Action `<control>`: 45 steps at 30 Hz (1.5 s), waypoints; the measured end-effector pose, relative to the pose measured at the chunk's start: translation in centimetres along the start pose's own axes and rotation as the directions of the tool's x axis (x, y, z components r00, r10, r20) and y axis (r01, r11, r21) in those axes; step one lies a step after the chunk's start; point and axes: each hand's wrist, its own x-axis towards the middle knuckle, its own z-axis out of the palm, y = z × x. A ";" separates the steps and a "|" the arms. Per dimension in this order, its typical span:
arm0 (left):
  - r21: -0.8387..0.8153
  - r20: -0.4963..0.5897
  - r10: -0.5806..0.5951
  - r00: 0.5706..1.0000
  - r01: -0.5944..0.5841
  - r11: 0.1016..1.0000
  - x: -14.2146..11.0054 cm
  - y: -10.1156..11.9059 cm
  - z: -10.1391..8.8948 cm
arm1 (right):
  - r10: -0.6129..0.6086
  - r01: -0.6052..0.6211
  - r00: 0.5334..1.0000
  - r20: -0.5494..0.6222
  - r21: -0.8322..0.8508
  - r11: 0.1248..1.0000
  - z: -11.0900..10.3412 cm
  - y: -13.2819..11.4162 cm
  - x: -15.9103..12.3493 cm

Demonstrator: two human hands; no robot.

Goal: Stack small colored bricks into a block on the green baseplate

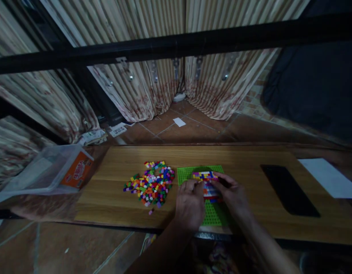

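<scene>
Close together, the left hand (190,203) and the right hand (232,191) both touch the build (210,193), a compact block of small bricks on the green board (212,216). The left fingers are curled in at its left side; the right hand reaches over from the other side, its fingers bent and a little apart. Whether either hand pinches a single brick cannot be told, since the fingers cover the spot. The one container is a clear bin (54,169) with an orange label (78,170), at the left end of the table (107,213); what is inside is too dim to make out. Between bin and board lies one pile (153,184) of loose bricks, too many to count, in red, yellow, green, blue, orange, pink and white, with a pink brick (150,212) just off its near edge. There is one board, its studs showing at the far left corner and along the near part. The build has a far row of yellow, white, blue and red, then light blue and white bands partly under the hands, and red and blue at the near end. To the right lie one black slab (290,190) and one white sheet (330,177) at the table's right end. Beyond the table, a white card (179,122) lies on the tiled floor (198,131), before striped curtains (147,91) and a dark rail (164,45).
</scene>
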 end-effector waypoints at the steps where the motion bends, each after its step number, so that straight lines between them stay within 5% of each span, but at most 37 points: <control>1: 0.001 -0.043 -0.024 0.999 0.024 1.000 -0.3 -0.9 -0.5 | -0.001 0.001 1.000 0.003 -0.001 1.000 -0.1 -0.1 -0.2; 7: 0.054 -0.214 -0.250 0.944 0.267 0.962 -0.3 -7.9 -3.7 | -0.110 0.099 0.982 -0.152 -0.079 0.992 -0.6 -1.0 -2.0; 12: 0.236 -0.045 -0.291 0.956 0.294 0.926 2.0 -10.6 -5.5 | -0.200 0.186 0.975 -0.092 -0.144 0.972 -0.3 -0.9 -3.1; 25: 0.326 0.083 -0.208 0.975 0.171 0.930 3.8 -11.2 -5.9 | -0.185 0.168 0.974 -0.134 -0.130 0.977 -0.4 -0.5 -3.7; 37: 0.284 0.139 -0.158 0.978 0.113 0.952 2.2 -11.0 -6.8 | -0.134 0.113 0.980 -0.145 -0.141 0.984 -1.3 0.1 -3.7; 45: 0.300 0.114 -0.252 0.961 0.208 0.931 3.4 -10.1 -5.6 | -0.136 0.116 0.982 -0.130 -0.156 0.981 -1.6 0.6 -3.6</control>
